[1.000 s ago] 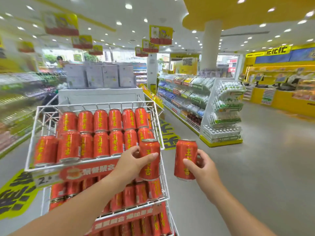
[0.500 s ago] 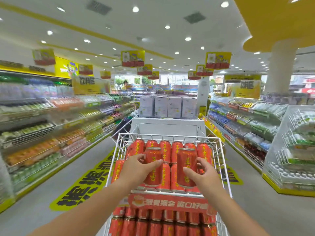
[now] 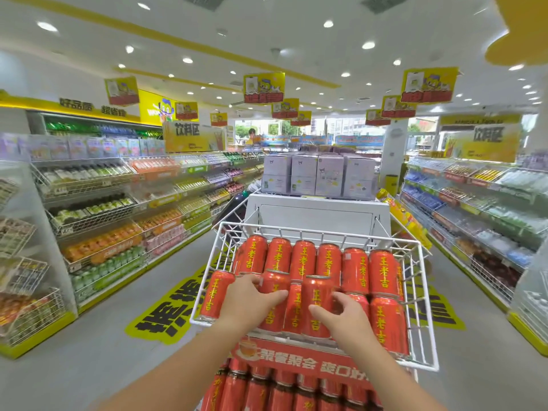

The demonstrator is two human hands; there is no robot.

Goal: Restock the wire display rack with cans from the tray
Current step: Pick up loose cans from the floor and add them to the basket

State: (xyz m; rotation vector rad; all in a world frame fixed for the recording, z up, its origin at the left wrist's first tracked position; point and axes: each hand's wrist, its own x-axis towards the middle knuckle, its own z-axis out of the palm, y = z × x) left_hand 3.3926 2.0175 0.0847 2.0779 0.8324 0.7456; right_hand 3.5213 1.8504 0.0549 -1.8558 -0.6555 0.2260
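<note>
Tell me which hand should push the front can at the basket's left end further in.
Left. The left hand grips a can right beside the end can; the right hand grips a second can further right. The left hand would probably have to let go first.

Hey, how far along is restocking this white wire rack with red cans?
Done: the white wire display rack's top basket has a full back row of red metal drink cans, and the lower-tier cans look packed. In hand: the left hand grips one front can, the right hand another front can. Left: releasing them; the tray is out of view, so remaining stock is unknown.
</note>
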